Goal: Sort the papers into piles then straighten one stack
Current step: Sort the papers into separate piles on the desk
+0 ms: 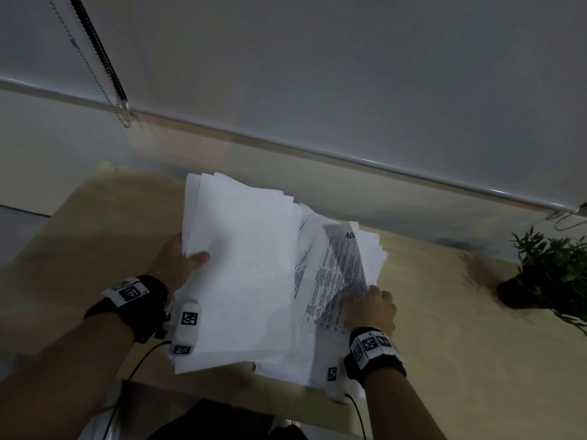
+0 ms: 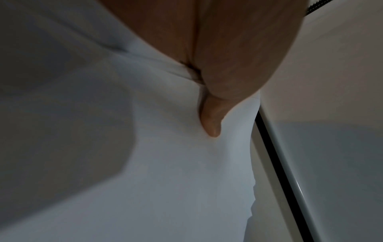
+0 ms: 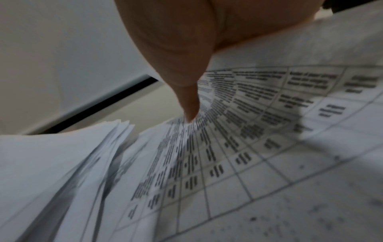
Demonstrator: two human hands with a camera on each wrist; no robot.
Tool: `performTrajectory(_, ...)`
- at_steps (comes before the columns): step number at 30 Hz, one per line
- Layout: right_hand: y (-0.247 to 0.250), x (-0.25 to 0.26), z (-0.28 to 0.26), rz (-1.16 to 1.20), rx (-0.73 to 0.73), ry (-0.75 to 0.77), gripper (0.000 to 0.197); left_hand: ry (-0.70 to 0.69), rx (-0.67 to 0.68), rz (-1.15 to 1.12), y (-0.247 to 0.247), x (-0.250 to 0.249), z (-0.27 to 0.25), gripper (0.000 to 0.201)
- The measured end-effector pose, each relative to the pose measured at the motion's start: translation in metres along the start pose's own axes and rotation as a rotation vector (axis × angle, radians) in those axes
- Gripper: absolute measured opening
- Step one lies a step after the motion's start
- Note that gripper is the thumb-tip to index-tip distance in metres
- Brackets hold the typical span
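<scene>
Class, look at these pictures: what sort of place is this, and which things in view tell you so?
Probably an office or study room: a light wooden desk, loose printed papers with tables of text, a roller blind with a bead chain, and a small potted plant.

Blank stack (image 1: 241,274) sat left on the desk (image 1: 95,236), overlapping the printed stack (image 1: 336,281) to its right. Left hand (image 1: 178,265) at blank stack's left edge, right hand (image 1: 371,309) on printed stack. Plant (image 1: 546,274) far right.

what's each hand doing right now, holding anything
Left hand: grips the blank white paper stack, thumb on top.
Right hand: rests on the printed sheet, thumb along it; whether it grips the sheet cannot be told.
</scene>
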State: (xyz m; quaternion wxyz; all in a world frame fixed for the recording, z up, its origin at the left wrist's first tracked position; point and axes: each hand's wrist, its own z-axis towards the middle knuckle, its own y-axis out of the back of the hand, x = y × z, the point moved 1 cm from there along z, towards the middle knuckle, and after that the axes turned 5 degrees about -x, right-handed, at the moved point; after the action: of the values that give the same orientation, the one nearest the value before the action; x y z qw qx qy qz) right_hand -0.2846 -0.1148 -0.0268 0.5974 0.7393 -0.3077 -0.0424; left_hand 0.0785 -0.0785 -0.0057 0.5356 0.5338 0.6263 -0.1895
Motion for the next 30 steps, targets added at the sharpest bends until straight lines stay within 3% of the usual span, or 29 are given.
performTrajectory(3,-0.02,0.008,-0.005,-0.022,0.099,-0.096,0.077,-0.004,-0.031,0.005,0.005,-0.003,0.0,0.039)
performTrajectory(11,-0.021,0.025,-0.002,-0.111,0.102,-0.253,0.096,-0.008,-0.059,-0.073,0.013,-0.013,-0.003,0.04)
performTrajectory(17,-0.029,0.026,-0.011,0.011,-0.078,-0.155,0.07,-0.024,-0.075,-0.058,0.015,-0.013,0.0,0.04)
performTrajectory(20,-0.036,0.017,-0.005,0.16,-0.066,-0.114,0.057,-0.028,-0.059,-0.052,0.018,-0.011,0.001,0.041)
performTrajectory(23,-0.031,0.011,0.0,0.331,0.032,-0.167,0.038,-0.003,-0.048,-0.058,0.021,-0.007,0.001,0.043)
performTrajectory(26,-0.004,0.008,0.004,0.337,0.044,-0.108,0.03,0.044,-0.022,-0.097,0.022,-0.003,0.002,0.042)
performTrajectory(30,0.069,0.016,0.003,0.293,-0.171,0.142,0.029,0.123,0.049,-0.18,0.012,0.005,-0.003,0.039)
